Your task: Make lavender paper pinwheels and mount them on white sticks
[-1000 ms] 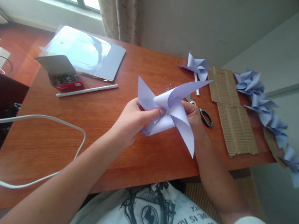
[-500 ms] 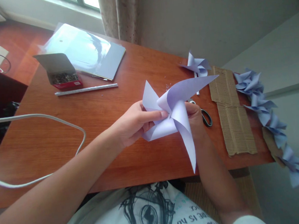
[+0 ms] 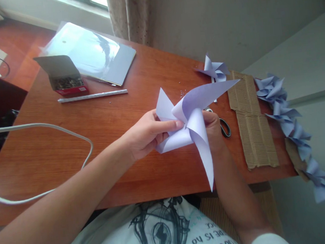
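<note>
A pale blue paper pinwheel (image 3: pixel 192 125) is held above the middle of the wooden table (image 3: pixel 102 150). My left hand (image 3: pixel 145 135) pinches its centre from the left, thumb on the folded tips. My right hand (image 3: pixel 212 127) grips it from behind on the right and is partly hidden by the paper blades. One blade points down past the table's front edge, another points right over the scissors (image 3: pixel 224 126).
A red box of staples (image 3: pixel 68 84) with its lid up, a white stick (image 3: pixel 92 96) and a plastic folder (image 3: pixel 91 54) lie at the back left. A white cable (image 3: pixel 52 128) loops at the left. Corrugated cardboard (image 3: pixel 254 129), a small pinwheel (image 3: pixel 215 70) and several finished pinwheels (image 3: pixel 290 118) sit at the right.
The pinwheel has turned slightly and shifted right and up in both hands. My left thumb now presses on its centre.
</note>
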`<state>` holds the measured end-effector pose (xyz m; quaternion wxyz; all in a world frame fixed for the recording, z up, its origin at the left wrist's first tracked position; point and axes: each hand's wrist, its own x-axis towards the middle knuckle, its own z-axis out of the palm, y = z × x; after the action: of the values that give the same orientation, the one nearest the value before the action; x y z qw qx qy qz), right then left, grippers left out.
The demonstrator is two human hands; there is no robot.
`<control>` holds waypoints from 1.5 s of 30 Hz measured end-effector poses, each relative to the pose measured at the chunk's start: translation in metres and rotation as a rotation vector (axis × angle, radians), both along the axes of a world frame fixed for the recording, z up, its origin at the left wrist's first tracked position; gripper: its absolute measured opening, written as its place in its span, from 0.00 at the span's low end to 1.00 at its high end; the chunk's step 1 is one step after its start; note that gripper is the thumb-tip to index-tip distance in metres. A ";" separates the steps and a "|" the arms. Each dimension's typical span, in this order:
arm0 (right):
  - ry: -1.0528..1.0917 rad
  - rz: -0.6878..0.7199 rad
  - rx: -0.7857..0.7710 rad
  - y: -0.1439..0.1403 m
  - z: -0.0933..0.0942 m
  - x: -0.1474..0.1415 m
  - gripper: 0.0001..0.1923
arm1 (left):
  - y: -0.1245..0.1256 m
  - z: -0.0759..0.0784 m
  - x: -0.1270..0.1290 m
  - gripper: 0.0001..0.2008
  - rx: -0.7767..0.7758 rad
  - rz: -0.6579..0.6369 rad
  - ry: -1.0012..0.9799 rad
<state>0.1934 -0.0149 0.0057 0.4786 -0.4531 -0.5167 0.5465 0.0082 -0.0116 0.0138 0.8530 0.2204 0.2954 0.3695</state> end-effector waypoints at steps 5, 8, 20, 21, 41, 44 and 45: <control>-0.023 -0.019 0.035 0.004 -0.001 0.000 0.08 | 0.000 -0.002 0.001 0.16 0.041 0.071 0.051; -0.042 -0.028 0.026 0.005 -0.001 0.000 0.09 | 0.000 -0.002 0.002 0.18 0.081 0.138 0.114; -0.209 -0.372 0.274 0.013 -0.012 0.013 0.05 | 0.006 -0.007 -0.002 0.11 0.354 0.473 0.595; -0.236 -0.382 0.322 0.012 -0.011 0.012 0.04 | 0.007 -0.007 -0.003 0.10 0.399 0.488 0.661; -0.787 -0.183 0.673 -0.001 -0.012 -0.008 0.05 | -0.001 -0.006 0.006 0.05 0.639 0.469 0.971; -0.795 -0.183 0.677 -0.001 -0.014 -0.008 0.05 | -0.001 -0.006 0.007 0.05 0.650 0.470 0.980; -0.800 -0.185 0.674 -0.001 -0.014 -0.008 0.05 | -0.001 -0.006 0.007 0.05 0.644 0.477 0.982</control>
<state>0.1859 -0.0158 -0.0086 0.4096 -0.4909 -0.7636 0.0902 0.0149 -0.0131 0.0082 0.4032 0.5378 0.5673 0.4758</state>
